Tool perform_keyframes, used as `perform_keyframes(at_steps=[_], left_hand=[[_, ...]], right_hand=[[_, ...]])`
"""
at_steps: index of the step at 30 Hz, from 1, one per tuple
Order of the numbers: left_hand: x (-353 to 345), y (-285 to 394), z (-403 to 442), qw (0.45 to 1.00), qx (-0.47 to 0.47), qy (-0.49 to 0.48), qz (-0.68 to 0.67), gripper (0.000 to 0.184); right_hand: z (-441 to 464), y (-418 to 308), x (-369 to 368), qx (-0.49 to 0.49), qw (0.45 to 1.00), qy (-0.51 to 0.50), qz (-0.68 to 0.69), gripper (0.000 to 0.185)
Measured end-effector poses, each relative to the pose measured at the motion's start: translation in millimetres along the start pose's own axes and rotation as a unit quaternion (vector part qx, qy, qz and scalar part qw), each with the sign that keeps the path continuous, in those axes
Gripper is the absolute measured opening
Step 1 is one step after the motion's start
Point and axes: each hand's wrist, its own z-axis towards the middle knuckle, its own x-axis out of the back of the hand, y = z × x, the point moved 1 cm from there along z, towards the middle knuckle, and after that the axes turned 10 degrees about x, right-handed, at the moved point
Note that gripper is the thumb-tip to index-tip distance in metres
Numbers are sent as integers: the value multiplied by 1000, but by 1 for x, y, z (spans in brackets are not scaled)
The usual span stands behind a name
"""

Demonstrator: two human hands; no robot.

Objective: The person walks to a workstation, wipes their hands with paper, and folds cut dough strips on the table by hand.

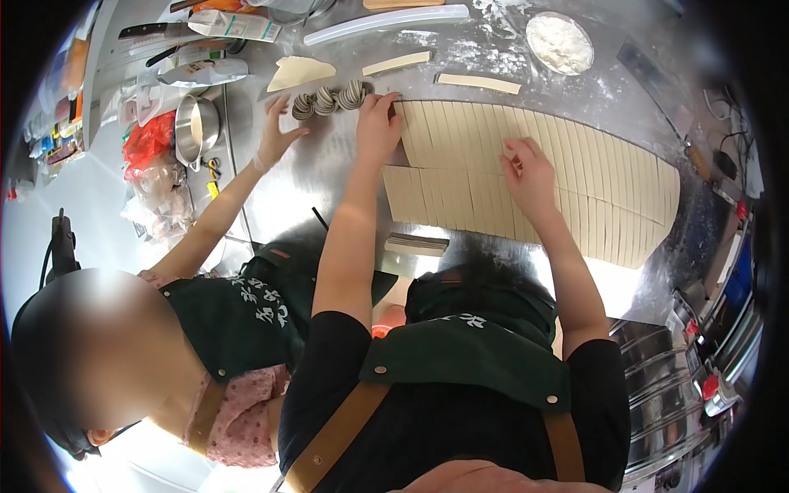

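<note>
A wide sheet of pale dough [608, 177], cut into many narrow strips in two rows, lies on the steel table. My left hand [380, 130] is at the sheet's upper left corner, beside a row of 3 twisted, striped dough rolls [326, 100]. Its fingers are bent and pressed together; what they hold, if anything, is hidden. Over the middle of the strips is my right hand [530, 177], its fingers loosely curled with a gap to the thumb, nothing visible between them. A co-worker's open hand [279, 135] reaches beside the leftmost roll.
Dough offcuts [300, 73] and a bowl of flour [560, 43] are at the back, near a long translucent bar [386, 25]. A metal pot [196, 130] and plastic bags stand left. Stacked strips [417, 244] lie at the front edge; a wooden-handled tool [697, 162] lies right.
</note>
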Motion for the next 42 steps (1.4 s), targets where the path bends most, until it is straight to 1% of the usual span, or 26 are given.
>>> perform_keyframes(at_steps=[3, 6, 9, 12, 15, 16, 18, 19, 21, 22, 25, 28, 31, 33, 34, 36, 37, 40, 42], left_hand=[[8, 7, 8, 998, -3, -51, 47, 32], [7, 1, 10, 999, -17, -35, 29, 23], [11, 3, 3, 993, 75, -62, -61, 20], [10, 2, -6, 998, 41, -12, -49, 16], [34, 30, -24, 1000, 3, -4, -4, 13], [43, 39, -32, 1000, -17, -11, 23, 13], [60, 57, -48, 995, -59, -27, 77, 12], [68, 67, -56, 995, -51, -43, 76, 12], [86, 89, -70, 994, -34, -77, 74, 12], [93, 99, -76, 994, -35, -90, 49, 12], [108, 123, -83, 992, -30, -117, -22, 12], [114, 133, -81, 991, -21, -119, -66, 13], [114, 129, -70, 989, -4, -118, -92, 13], [110, 126, -59, 987, 7, -120, -110, 14], [107, 124, -54, 983, 16, -119, -142, 13], [97, 116, -45, 971, 36, -116, -203, 13], [87, 108, -38, 962, 63, -117, -239, 13], [40, 89, -13, 923, 142, -128, -334, 15], [13, 84, 2, 893, 195, -147, -379, 17]], right_hand=[[-10, -12, -5, -7, 999, -24, 23, 23], [-14, -18, -6, -20, 998, -48, 44, 21], [-12, -25, -10, -22, 996, -55, 65, 20], [-8, -31, -20, -14, 994, -67, 85, 21], [1, -41, -31, -12, 989, -97, 112, 26], [5, -45, -34, -11, 987, -108, 122, 28], [13, -55, -44, 40, 987, -80, 135, 35], [16, -59, -49, 64, 986, -65, 140, 38], [18, -66, -65, 68, 975, -82, 193, 42], [18, -66, -71, 72, 969, -91, 218, 44], [13, -58, -89, 55, 923, -150, 351, 43], [8, -52, -86, 31, 921, -191, 339, 38], [13, -47, -69, -128, 851, -269, 432, 30], [14, -47, -54, -157, 843, -236, 457, 25], [14, -46, -49, -172, 838, -219, 469, 23], [15, -36, -39, -206, 842, -146, 478, 23], [16, -29, -35, -222, 841, -109, 481, 23], [28, 5, -27, -234, 876, -9, 421, 22], [44, 20, -17, -217, 907, 25, 360, 21]])
